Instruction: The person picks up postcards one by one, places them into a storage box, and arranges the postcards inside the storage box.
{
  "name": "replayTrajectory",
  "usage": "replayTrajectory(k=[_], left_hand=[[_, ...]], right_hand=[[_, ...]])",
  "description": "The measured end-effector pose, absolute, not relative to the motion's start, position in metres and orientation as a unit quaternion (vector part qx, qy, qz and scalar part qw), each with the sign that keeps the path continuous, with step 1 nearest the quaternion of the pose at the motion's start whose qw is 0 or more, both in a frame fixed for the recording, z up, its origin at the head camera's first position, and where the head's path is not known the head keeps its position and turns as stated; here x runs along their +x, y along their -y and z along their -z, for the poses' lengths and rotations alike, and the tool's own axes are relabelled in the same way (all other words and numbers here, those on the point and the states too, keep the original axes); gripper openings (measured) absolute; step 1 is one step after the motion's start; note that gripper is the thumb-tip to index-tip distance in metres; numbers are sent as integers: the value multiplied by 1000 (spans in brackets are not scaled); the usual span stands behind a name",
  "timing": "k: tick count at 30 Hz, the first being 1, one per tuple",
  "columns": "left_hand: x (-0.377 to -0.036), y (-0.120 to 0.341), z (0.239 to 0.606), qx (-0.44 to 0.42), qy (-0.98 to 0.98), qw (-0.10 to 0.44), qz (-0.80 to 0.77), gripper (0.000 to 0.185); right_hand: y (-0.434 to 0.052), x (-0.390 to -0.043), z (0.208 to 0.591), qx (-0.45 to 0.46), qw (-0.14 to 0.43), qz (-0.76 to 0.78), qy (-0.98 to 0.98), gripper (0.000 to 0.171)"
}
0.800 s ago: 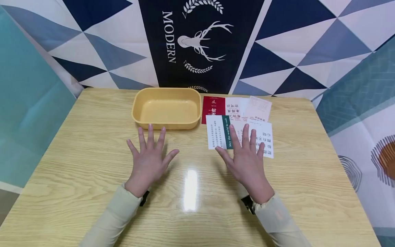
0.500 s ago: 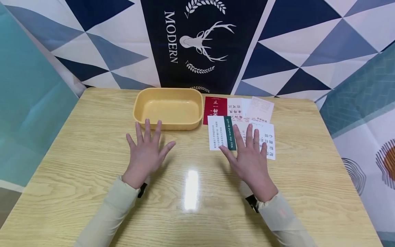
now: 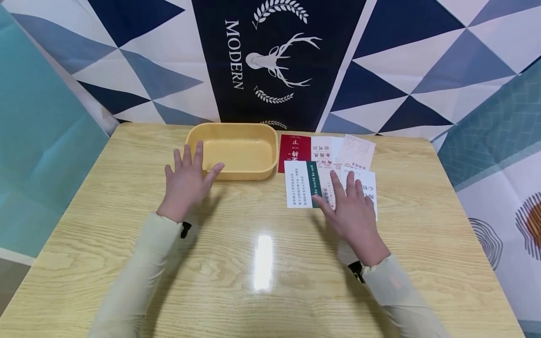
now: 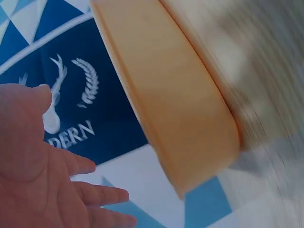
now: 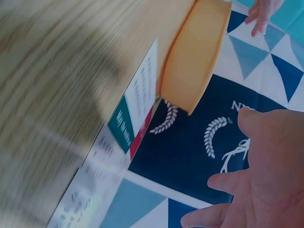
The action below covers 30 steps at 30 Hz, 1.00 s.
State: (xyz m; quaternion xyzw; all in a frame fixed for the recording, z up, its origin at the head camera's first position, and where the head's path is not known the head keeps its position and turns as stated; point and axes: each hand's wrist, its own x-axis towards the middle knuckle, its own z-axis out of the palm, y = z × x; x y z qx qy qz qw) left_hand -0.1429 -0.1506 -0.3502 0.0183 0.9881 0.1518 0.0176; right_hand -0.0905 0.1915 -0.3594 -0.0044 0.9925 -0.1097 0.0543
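Observation:
A yellow oblong tray (image 3: 231, 151) sits empty at the back of the wooden table (image 3: 262, 263). My left hand (image 3: 186, 180) hovers open with spread fingers at the tray's front left corner, its fingertips over the rim; the tray's side (image 4: 180, 118) fills the left wrist view. Several printed cards (image 3: 329, 173) lie fanned to the tray's right. My right hand (image 3: 351, 206) lies flat and open on the near cards, beside a white card with a green band (image 3: 302, 184). That card (image 5: 130, 118) and the tray (image 5: 194, 57) show in the right wrist view.
A patterned cloth with a stag and "MODERN" (image 3: 270, 61) hangs behind the table. Teal fabric (image 3: 38, 141) borders the left side, more patterned cloth (image 3: 498, 155) the right. A light glare (image 3: 262, 258) marks the table's near middle.
My left hand has moved forward and left, from the bare table up to the tray's front left corner. My right hand has slid slightly forward and right over the cards.

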Motion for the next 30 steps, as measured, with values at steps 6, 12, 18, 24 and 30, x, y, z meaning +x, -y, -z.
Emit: replayTrajectory(k=[6,12,18,24,30], left_hand=[[-162,160,353,6,-988,28,-149,87],[-178,166,354,-3,-989,29,-146,88],[-195,174,359,-22,-988,39,-151,89],[-210,190,373,-43,-985,54,-158,91],[-217,199,380,-57,-981,67,-175,85]], right_hand=[[-198,-95,359,3,57,95,-994,89],[-205,-101,360,11,59,91,-994,91],[-216,-104,361,16,49,89,-995,90],[-223,-106,362,24,48,82,-995,90],[-227,-110,361,37,48,75,-995,92]])
